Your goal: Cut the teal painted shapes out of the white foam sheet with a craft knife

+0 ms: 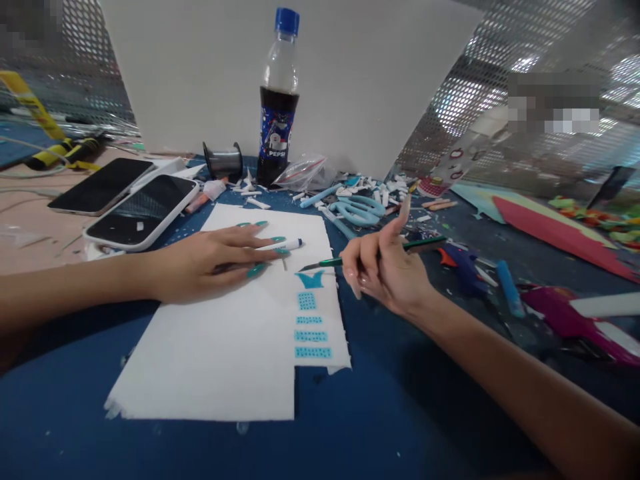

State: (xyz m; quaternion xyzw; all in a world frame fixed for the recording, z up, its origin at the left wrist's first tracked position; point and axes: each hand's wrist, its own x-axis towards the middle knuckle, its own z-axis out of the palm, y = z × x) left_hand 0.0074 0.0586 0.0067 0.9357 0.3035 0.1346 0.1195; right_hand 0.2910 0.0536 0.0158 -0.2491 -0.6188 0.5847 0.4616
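Observation:
My left hand (210, 261) lies flat on a white sheet (215, 353), fingers stretched out. Its fingertips rest by a white marker with a dark blue end (293, 245), partly hidden under them. Between the fingers and thumb of my right hand (383, 267) is a paintbrush with a green handle (327, 263), held near level. The brush's dark tip points left, just over a teal crown-shaped piece (311, 280). Below the crown, a dotted teal square (307, 301) and several dotted teal strips (311, 337) run down the sheet's right side.
Behind the sheet stand a Pepsi bottle (277, 113) and a spool (223, 161). Light blue scissors (357, 210) lie among white scraps (385, 190). Two phones (143, 212) are at left. At right are a blue glue gun (465, 267) and a magenta glue gun (575, 317).

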